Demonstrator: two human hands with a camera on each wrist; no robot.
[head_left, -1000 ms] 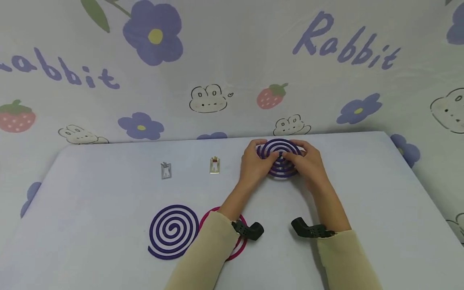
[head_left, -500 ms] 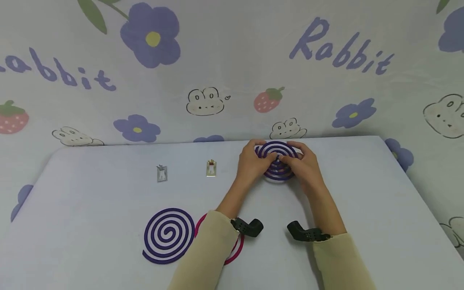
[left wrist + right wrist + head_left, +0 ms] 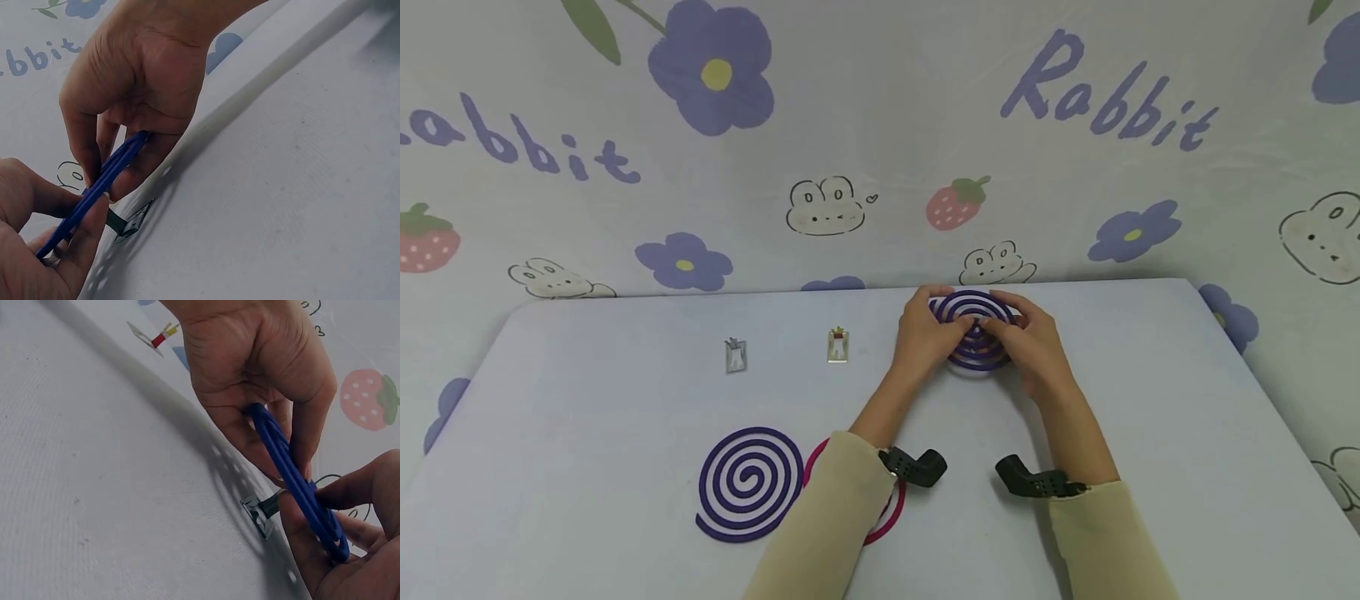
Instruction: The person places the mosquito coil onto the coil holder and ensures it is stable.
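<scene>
A dark blue-purple spiral point(image 3: 979, 364) is held above the table's back part by both hands. The left hand point(image 3: 928, 333) grips its left side and the right hand point(image 3: 1033, 337) its right side, thumbs meeting near the centre. In the left wrist view the spiral point(image 3: 78, 215) appears nearly edge-on between the fingers of both hands. Beneath it, a small metal frame with a green part point(image 3: 117, 222) sits close to the fingers. The right wrist view shows the spiral point(image 3: 290, 469) tilted, with the small frame point(image 3: 256, 519) below; whether it touches the spiral I cannot tell.
Another purple spiral point(image 3: 751, 527) lies at the front left. A red ring-like piece point(image 3: 891, 521) beside it is partly covered by the left sleeve. Two small framed pieces, one silver point(image 3: 736, 357) and one gold point(image 3: 838, 346), lie left of the hands. Patterned cloth point(image 3: 880, 125) hangs behind.
The camera view has shifted slightly. Both hands keep hold of the spiral in about the same place, with only slight movement of the fingers.
</scene>
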